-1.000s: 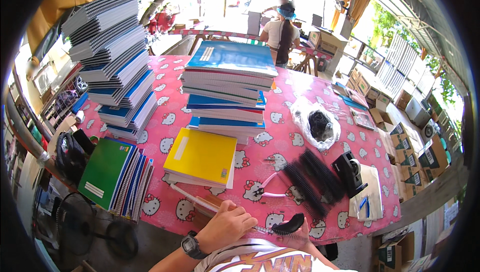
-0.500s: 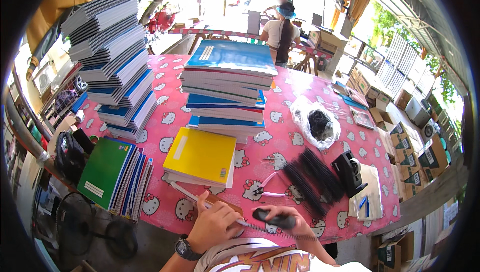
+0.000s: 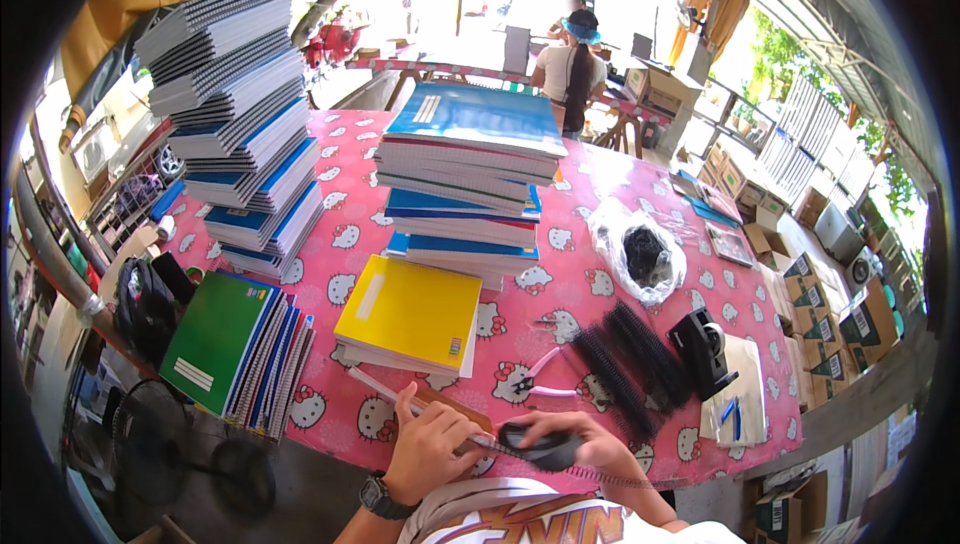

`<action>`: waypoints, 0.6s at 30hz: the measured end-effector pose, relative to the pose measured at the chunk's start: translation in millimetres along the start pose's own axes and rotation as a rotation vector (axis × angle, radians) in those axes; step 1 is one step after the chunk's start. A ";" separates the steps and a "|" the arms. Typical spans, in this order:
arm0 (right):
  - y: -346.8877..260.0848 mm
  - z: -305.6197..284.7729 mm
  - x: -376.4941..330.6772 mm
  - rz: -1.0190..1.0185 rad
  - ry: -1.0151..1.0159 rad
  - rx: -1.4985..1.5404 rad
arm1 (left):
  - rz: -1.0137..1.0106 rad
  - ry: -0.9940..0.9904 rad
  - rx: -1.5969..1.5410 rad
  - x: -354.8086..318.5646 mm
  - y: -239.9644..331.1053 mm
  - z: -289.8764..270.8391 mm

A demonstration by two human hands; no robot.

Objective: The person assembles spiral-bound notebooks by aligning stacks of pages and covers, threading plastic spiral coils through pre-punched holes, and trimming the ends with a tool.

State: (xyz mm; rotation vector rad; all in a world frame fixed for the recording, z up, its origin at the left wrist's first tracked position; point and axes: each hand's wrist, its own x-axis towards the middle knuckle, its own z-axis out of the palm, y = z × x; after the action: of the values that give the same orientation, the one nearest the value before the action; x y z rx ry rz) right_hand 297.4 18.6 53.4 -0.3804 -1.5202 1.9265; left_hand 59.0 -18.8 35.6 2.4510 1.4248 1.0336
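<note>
At the table's near edge, my left hand [image 3: 430, 449] is closed round a notebook [image 3: 458, 409] held edge-on, its white page edge and a brown surface showing. A dark wristwatch is on my left wrist. My right hand [image 3: 597, 444] grips a dark, rounded hand tool [image 3: 545, 449] against the notebook's right end. From there a thin black spiral coil [image 3: 625, 482] trails right beneath my right hand. How far the coil runs into the notebook is hidden. Pink-handled pliers [image 3: 545, 391] lie just beyond my right hand, beside bundles of black spiral coils [image 3: 612, 374].
Yellow notebooks [image 3: 410, 309] stand before a tall blue-covered stack [image 3: 470, 124]. Left are green-topped notebooks [image 3: 215, 339] and a leaning spiral-bound tower [image 3: 245, 144]. A black tape dispenser [image 3: 700, 349] and plastic bag [image 3: 640, 254] sit right. Another person [image 3: 570, 69] is at a far table.
The dark tool in my right hand has shifted slightly right and turned, showing more of its rounded face. My left hand keeps its hold on the notebook. The whole view has shifted slightly.
</note>
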 end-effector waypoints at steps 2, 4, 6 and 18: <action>26.1 -27.7 3.6 0.201 0.066 -0.604 | -0.003 -0.003 -0.016 4.7 3.0 -3.1; 15.8 -33.2 12.3 0.283 0.190 -0.913 | -0.016 0.012 -0.011 4.9 -0.7 -9.2; 14.5 -22.0 8.0 -0.048 0.052 -0.153 | -0.074 0.008 0.019 -1.3 -9.6 -11.8; 33.5 -35.6 34.3 0.068 0.007 -0.576 | -0.090 0.054 0.017 3.5 -13.9 -17.7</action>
State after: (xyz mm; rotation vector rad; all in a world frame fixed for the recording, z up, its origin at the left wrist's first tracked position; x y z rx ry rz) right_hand 282.3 63.6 17.1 -0.6890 -2.0675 1.4985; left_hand 39.3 -12.3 44.9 2.3631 1.5505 1.0810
